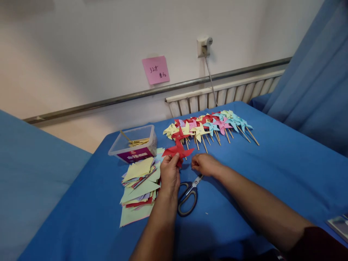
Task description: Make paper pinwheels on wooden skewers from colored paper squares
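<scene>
Pinched between the thumb and fingers of my left hand (170, 171) is a red paper pinwheel (178, 150), held above the blue tabletop. My right hand (203, 164) is to the right of it, its fingers curled together low near the table; anything between them is hidden. Below the hands lie scissors (188, 197) with dark handles, the blade tips close to my right hand. Behind my hands, finished paper pinwheels (199, 131) in red, yellow, pink and blue lie in overlapping rows, their sticks pointing toward me.
A clear plastic box (153, 139) of thin wooden sticks (138, 142) stands at the back left. Stacked colored paper (140, 186) lies in front of it. A blue cloth covers the table (258, 181). Behind are a radiator (231, 92), a wall socket (203, 48) and a pink note (156, 70).
</scene>
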Demonstrator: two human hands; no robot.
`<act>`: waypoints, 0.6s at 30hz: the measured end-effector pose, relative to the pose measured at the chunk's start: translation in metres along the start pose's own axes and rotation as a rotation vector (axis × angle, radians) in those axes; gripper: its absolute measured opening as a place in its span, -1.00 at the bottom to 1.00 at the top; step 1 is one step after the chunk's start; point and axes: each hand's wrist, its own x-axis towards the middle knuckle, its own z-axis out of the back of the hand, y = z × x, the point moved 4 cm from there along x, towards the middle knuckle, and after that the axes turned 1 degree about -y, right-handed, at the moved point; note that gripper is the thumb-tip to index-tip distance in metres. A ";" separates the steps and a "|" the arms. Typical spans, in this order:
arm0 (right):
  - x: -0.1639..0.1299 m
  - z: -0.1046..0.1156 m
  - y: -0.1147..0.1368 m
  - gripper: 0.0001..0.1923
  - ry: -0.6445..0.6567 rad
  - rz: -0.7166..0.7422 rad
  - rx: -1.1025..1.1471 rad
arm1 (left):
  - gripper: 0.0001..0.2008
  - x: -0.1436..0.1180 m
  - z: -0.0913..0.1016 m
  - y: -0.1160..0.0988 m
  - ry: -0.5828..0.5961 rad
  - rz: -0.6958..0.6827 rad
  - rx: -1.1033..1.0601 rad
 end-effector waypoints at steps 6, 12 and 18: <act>0.001 0.003 -0.003 -0.89 0.012 -0.062 -0.060 | -0.72 0.000 0.000 0.001 0.009 0.001 0.012; 0.002 0.003 -0.009 -0.87 0.016 -0.086 -0.058 | -0.71 0.000 0.000 0.001 0.013 -0.002 0.026; 0.004 0.000 -0.011 -0.83 0.051 -0.026 -0.002 | -0.71 0.001 0.001 0.001 0.005 -0.005 0.015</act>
